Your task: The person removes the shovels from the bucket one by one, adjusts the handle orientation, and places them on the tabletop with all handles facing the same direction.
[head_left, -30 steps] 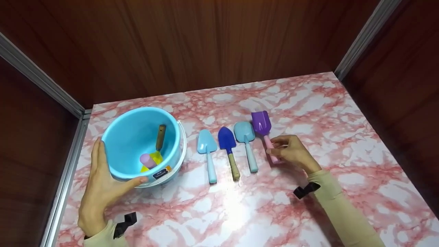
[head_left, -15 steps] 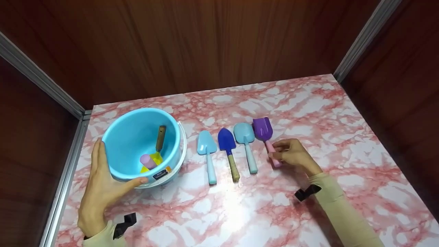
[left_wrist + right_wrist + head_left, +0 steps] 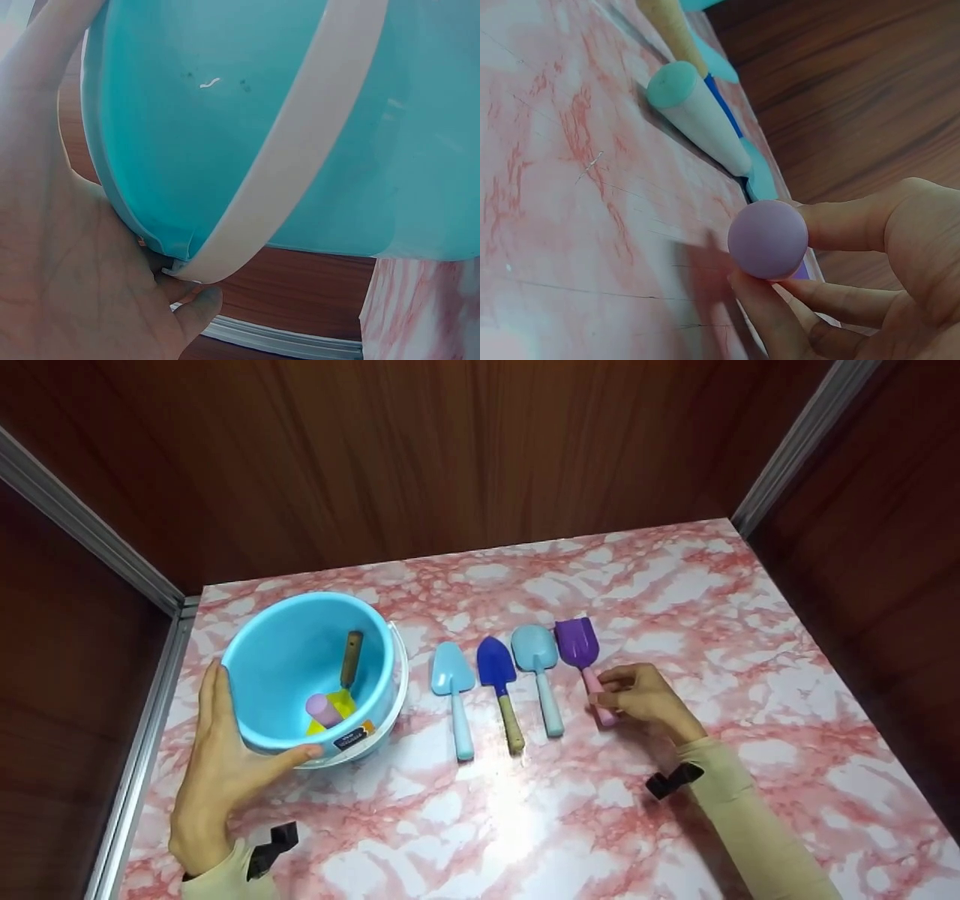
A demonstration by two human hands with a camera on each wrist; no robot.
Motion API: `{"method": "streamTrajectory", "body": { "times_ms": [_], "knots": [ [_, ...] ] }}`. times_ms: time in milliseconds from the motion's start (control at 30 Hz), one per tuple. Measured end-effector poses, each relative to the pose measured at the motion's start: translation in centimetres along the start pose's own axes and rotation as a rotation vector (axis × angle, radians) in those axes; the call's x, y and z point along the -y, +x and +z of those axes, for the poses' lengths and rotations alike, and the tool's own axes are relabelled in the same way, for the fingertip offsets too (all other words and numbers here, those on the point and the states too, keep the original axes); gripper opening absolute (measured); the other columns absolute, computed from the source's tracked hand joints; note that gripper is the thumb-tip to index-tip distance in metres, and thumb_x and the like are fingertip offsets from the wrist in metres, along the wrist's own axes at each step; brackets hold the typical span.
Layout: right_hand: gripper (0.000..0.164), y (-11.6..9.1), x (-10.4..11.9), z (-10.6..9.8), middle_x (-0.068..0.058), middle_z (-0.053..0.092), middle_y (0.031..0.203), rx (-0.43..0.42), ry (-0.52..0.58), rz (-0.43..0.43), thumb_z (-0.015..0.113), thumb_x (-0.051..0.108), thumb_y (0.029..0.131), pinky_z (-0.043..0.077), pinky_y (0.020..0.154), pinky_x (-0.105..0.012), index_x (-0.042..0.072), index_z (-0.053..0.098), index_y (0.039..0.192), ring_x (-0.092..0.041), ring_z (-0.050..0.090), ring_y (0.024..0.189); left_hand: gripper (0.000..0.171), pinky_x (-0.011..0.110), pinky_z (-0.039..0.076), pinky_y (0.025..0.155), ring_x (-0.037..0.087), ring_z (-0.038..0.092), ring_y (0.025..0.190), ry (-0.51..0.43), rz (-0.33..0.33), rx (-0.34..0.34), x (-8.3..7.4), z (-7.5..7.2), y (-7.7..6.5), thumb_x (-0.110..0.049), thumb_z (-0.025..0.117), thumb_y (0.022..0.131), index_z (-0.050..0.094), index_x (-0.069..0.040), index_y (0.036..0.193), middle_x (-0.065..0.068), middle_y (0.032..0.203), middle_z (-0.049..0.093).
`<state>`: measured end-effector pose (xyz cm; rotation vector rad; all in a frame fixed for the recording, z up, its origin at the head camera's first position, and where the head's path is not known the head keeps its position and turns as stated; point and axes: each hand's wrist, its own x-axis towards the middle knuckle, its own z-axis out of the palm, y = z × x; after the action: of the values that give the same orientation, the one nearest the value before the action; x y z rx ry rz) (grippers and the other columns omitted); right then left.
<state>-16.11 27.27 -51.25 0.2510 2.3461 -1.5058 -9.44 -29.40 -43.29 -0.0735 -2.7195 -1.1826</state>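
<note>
A light blue bucket stands at the left of the table. My left hand rests against its near left side, thumb along the front and fingers straight up the side to the rim. In the left wrist view that hand lies by the hinge of the white bail handle. My right hand pinches the pink handle of a purple toy shovel, blade pointing away. The handle's round end faces the right wrist camera. Just left of it lies a pale blue-green shovel.
A dark blue trowel and a light blue trowel lie farther left in the same row. Inside the bucket are a wooden-handled tool and a pink-handled yellow tool. Brown panels surround the pink marbled table.
The purple shovel in my right hand has come down and a little nearer to me, lining up beside the pale shovel. My left hand and the bucket have stayed put.
</note>
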Motion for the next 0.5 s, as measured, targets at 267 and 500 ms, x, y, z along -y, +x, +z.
{"method": "streamTrajectory", "body": {
  "times_ms": [267,500],
  "knots": [
    [0.052,-0.24,0.08,0.31,-0.008,0.072,0.1,0.003,0.009,-0.033,0.085,0.01,0.089,0.058,0.064,-0.023,-0.013,0.065,0.131,-0.009,0.065,0.08,0.154,0.08,0.042,0.108,0.048,0.03,0.148,-0.008,-0.013,0.006,-0.25,-0.02,-0.09,-0.04,0.106,0.062,-0.001,-0.03,0.173,0.005,0.177,0.01],
    [0.049,-0.42,0.18,0.42,-0.012,0.073,0.105,-0.007,-0.017,-0.04,0.085,0.011,0.089,0.059,0.066,-0.023,-0.011,0.067,0.129,-0.01,0.064,0.085,0.156,0.08,0.042,0.109,0.048,0.029,0.149,0.013,-0.022,0.007,-0.24,-0.06,-0.14,-0.044,0.105,0.061,-0.003,-0.03,0.173,0.004,0.178,0.007]
  ]
}}
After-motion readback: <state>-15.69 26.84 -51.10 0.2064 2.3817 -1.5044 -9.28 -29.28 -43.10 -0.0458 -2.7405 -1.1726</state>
